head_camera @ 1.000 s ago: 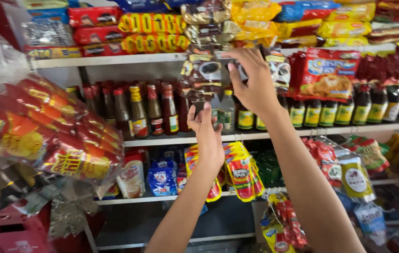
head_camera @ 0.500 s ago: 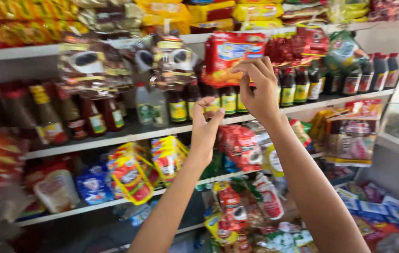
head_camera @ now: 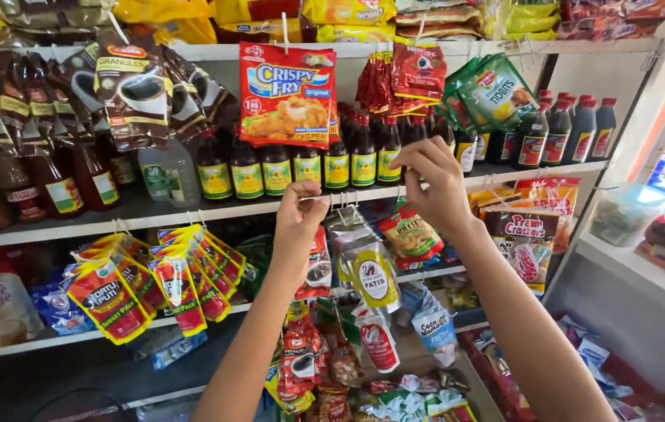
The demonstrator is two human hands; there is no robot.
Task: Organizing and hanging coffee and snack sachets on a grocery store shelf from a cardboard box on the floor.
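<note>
Pinching the shelf edge (head_camera: 215, 209), the left hand (head_camera: 299, 223) had closed fingers; the right hand (head_camera: 438, 184), fingers curled, neared hanging sachets (head_camera: 367, 270); steadying each hook seemed wise.

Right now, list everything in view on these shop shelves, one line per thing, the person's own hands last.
Breading-mix packet: one, red, hanging from the top shelf edge.
Dark sauce bottles: a row, too many to count, yellow-green labels, middle shelf.
Coffee sachet strips: several, dark brown, hanging upper left.
Red sachets: a bunch, hanging right of the breading-mix packet.
Green snack packets: a few, hanging upper right.
Yellow-red sauce pouches: many, hanging lower left.
Clear sachet strip: one, hanging below the hands.
Cracker bag: one, brown-orange, right.
Plastic tub: one, clear, side shelf at right.
Left hand: raised at the middle shelf edge, fingers pinched.
Right hand: raised beside it, fingers pinched.
</note>
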